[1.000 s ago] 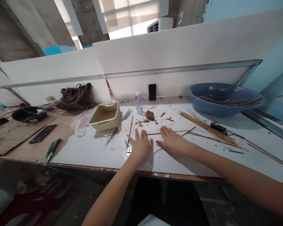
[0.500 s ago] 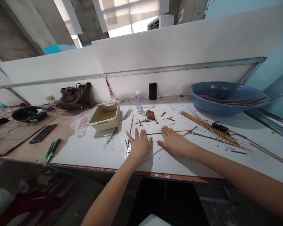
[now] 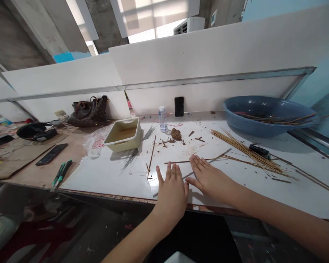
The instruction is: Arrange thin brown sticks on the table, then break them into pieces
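Note:
My left hand [image 3: 172, 191] lies flat, fingers stretched out, near the table's front edge. Its fingertips are at a thin brown-coated stick [image 3: 185, 161]; contact is unclear. My right hand [image 3: 210, 179] is also flat, palm down, with its fingers across the stick's right part. A long thin grey strip [image 3: 222, 154] runs slantwise beneath the hands, partly hidden by them. Beyond the fingers sits a lump of brown, dough-like material [image 3: 176, 134] with crumbs around it. Another dark thin stick [image 3: 151, 157] lies left of my left hand.
Bare thin sticks [image 3: 244, 151] lie fanned at the right, before a blue basin [image 3: 268, 126]. A cream tub [image 3: 122, 144] holds brownish liquid at the left. A bottle [image 3: 162, 120] and phone [image 3: 179, 106] stand behind; cutters [image 3: 62, 173] lie far left.
Both hands have slid toward me and the table's front edge, the left one further. More of the brown stick now shows beyond the left fingertips. The view has shifted slightly.

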Demonstrator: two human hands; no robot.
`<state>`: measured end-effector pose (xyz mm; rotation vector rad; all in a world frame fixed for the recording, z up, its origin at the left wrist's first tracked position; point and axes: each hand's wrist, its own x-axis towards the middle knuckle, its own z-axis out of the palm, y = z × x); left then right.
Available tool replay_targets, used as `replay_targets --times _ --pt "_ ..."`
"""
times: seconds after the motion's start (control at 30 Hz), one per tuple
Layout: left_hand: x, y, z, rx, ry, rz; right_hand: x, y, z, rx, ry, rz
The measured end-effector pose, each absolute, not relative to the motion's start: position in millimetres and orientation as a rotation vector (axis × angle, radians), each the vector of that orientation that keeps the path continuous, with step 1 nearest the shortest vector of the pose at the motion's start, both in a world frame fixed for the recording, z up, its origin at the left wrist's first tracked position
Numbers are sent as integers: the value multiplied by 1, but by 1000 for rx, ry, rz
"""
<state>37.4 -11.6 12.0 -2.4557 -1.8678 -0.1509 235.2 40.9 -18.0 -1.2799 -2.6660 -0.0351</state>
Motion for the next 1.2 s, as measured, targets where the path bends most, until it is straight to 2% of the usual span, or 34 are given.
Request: replay_targets --times 0.2,0.37,0.6,0.83,1.07,1.2 --pt "52 25 1 -2560 -1932 -84 229 61 -18 -1277 -2768 -13" --pt "50 20 -6 -2559 -1890 -91 230 49 -21 -1263 -2755 -29" --pt "48 45 3 -2522 -1940 -53 217 80 -7 -1411 -2738 89" --pt "37 18 -5 -2578 -1884 -60 233 53 -31 -1287 -2658 53" --pt "30 49 11 -2613 -1898 -12 221 76 -10 -1458 -2684 245" --pt "27 37 8 -2613 -1864 -29 223 64 -18 -1396 -2669 130"
